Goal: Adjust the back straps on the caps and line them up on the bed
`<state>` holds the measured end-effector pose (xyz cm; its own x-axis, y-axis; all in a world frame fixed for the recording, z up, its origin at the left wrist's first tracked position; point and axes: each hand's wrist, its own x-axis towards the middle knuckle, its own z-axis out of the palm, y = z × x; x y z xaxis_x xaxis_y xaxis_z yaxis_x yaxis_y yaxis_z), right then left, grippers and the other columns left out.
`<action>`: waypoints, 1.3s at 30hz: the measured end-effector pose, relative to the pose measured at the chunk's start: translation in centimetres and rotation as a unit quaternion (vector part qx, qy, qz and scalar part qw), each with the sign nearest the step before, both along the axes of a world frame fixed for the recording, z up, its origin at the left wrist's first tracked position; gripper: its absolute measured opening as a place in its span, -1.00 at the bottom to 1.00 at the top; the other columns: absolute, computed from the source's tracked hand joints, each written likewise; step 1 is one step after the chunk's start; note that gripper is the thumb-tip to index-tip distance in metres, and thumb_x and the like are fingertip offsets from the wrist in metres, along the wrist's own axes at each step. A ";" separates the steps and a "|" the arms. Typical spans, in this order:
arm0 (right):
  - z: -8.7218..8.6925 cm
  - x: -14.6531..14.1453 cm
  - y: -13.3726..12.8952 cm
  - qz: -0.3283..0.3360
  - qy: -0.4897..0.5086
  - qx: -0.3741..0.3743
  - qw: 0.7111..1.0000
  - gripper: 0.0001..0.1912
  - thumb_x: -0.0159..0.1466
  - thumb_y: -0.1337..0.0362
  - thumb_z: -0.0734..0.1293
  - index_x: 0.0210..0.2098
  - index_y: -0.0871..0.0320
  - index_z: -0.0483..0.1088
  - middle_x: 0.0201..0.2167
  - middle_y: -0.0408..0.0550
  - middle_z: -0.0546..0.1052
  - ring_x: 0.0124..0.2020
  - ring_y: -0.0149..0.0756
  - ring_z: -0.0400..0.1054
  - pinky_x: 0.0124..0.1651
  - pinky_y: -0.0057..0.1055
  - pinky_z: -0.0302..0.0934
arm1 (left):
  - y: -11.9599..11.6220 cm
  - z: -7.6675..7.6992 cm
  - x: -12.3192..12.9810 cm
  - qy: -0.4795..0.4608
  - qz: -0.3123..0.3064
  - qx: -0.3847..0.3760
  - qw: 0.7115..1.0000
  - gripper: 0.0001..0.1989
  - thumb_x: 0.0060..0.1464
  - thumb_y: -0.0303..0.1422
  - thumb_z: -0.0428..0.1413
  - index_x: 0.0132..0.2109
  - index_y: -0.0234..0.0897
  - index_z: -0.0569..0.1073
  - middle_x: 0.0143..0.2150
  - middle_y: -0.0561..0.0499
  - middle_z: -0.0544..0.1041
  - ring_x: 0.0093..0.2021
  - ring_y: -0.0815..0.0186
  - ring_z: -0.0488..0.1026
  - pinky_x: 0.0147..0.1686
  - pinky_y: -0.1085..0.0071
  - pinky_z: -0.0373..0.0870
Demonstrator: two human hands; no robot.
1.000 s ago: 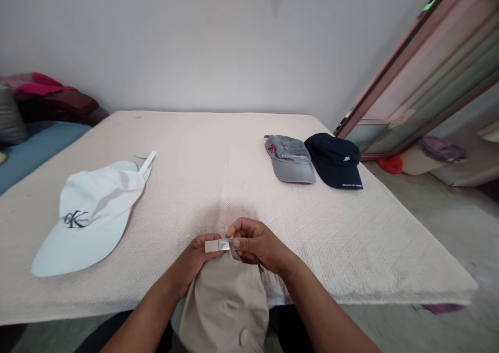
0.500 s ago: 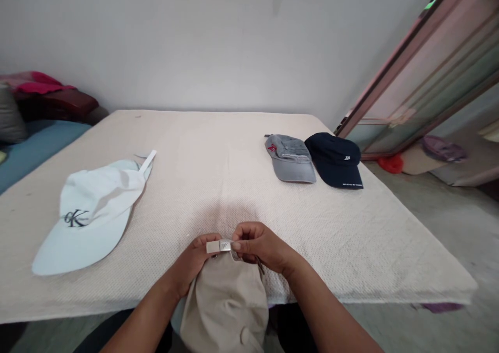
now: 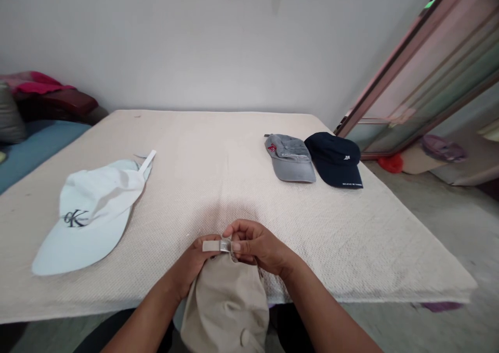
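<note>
The beige cap (image 3: 226,306) runs off the bottom edge, its brim unseen. The left hand (image 3: 195,264) lies partly behind its crown. Fingertips hide both ends of the strap buckle (image 3: 225,245). Lettering on the navy cap (image 3: 334,159) is too small to read.

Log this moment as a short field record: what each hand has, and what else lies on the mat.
left hand: pinches the free end of the strap on the beige cap
right hand: pinches the metal buckle on that strap
beige cap: at the near edge of the mat, crown toward the camera
white cap: left, lying flat, strap loose
grey cap: far right, touching the navy cap
</note>
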<state>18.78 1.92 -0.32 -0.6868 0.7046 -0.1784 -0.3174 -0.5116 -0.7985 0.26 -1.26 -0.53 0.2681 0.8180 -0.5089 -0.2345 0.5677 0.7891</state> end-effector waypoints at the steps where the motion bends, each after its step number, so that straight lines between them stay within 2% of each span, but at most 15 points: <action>1: 0.0 0.0 0.0 -0.003 -0.006 -0.002 1.000 -0.65 0.03 0.21 0.50 -0.24 0.19 0.39 -0.65 -0.32 0.32 -0.70 -0.61 0.01 -0.60 -0.54 -0.16 | 0.0 -0.1 0.0 -0.018 0.001 0.000 1.000 -0.85 -0.11 -0.42 0.25 -0.30 -0.33 0.56 -0.38 -0.03 0.57 -0.33 0.27 0.45 -0.26 0.42 0.30; 6: -0.1 0.4 0.2 0.013 -0.052 -0.010 0.999 -0.73 0.08 0.18 0.46 -0.39 0.24 0.37 -0.55 -0.17 0.43 -0.64 -0.59 0.10 -0.59 -0.55 -0.14 | -0.1 -0.3 0.0 -0.074 0.008 -0.028 0.997 -0.86 -0.14 -0.41 0.24 -0.34 -0.36 0.56 -0.43 -0.04 0.57 -0.41 0.27 0.45 -0.30 0.39 0.31; 12: -0.1 0.2 0.0 0.001 -0.056 -0.030 0.998 -0.70 0.00 0.19 0.49 -0.48 0.22 0.33 -0.64 -0.24 0.35 -0.67 -0.60 0.03 -0.61 -0.55 -0.20 | -0.1 0.0 -0.1 0.008 0.051 -0.035 0.998 -0.73 -0.30 -0.47 0.34 -0.32 -0.30 0.56 -0.39 0.00 0.58 -0.35 0.27 0.47 -0.27 0.40 0.30; 16: -0.2 -0.1 -0.1 -0.001 -0.063 -0.027 0.998 -0.72 0.01 0.20 0.49 -0.50 0.22 0.33 -0.64 -0.23 0.37 -0.69 -0.61 0.01 -0.62 -0.55 -0.23 | -0.1 -0.2 -0.1 0.023 0.033 -0.025 0.999 -0.74 -0.29 -0.43 0.34 -0.32 -0.29 0.56 -0.39 0.01 0.58 -0.34 0.27 0.46 -0.27 0.40 0.29; 22: -0.4 0.4 0.0 0.004 -0.043 -0.031 0.999 -0.73 0.04 0.20 0.48 -0.40 0.23 0.38 -0.59 -0.21 0.38 -0.65 -0.59 0.06 -0.60 -0.55 -0.18 | 0.0 -0.4 -0.1 -0.018 0.008 -0.020 1.000 -0.81 -0.20 -0.44 0.28 -0.32 -0.32 0.56 -0.39 -0.02 0.58 -0.36 0.26 0.47 -0.27 0.39 0.29; 26: -0.5 0.2 0.0 -0.015 0.002 -0.042 0.999 -0.66 0.01 0.24 0.50 -0.27 0.19 0.39 -0.59 -0.28 0.33 -0.66 -0.60 0.06 -0.58 -0.55 -0.14 | -0.1 -0.6 -0.2 0.003 0.029 -0.020 0.999 -0.77 -0.21 -0.45 0.30 -0.29 -0.29 0.56 -0.34 -0.01 0.59 -0.29 0.25 0.48 -0.21 0.39 0.29; 32: -0.7 -0.5 -0.2 -0.020 0.013 -0.015 1.000 -0.69 0.03 0.26 0.50 -0.27 0.19 0.39 -0.58 -0.27 0.34 -0.65 -0.60 0.06 -0.57 -0.54 -0.14 | 0.0 -0.1 0.1 -0.052 -0.030 0.002 0.998 -0.85 -0.14 -0.47 0.24 -0.31 -0.33 0.56 -0.39 -0.04 0.58 -0.34 0.26 0.46 -0.21 0.36 0.30; 36: -0.7 -0.7 -0.3 -0.020 0.029 -0.010 0.999 -0.71 0.05 0.28 0.49 -0.27 0.19 0.39 -0.59 -0.28 0.33 -0.66 -0.61 0.04 -0.57 -0.55 -0.14 | -0.1 -0.1 0.1 -0.064 -0.017 -0.016 0.998 -0.76 -0.16 -0.49 0.25 -0.23 -0.34 0.57 -0.37 -0.07 0.59 -0.31 0.23 0.49 -0.20 0.35 0.31; 39: -0.6 -0.7 -0.4 -0.014 0.032 -0.023 0.999 -0.72 0.06 0.27 0.49 -0.28 0.20 0.39 -0.57 -0.26 0.34 -0.65 -0.62 0.07 -0.56 -0.56 -0.11 | -0.3 -0.1 0.0 -0.087 -0.031 -0.010 0.996 -0.73 -0.11 -0.49 0.20 -0.17 -0.36 0.57 -0.34 -0.11 0.60 -0.31 0.21 0.50 -0.20 0.34 0.32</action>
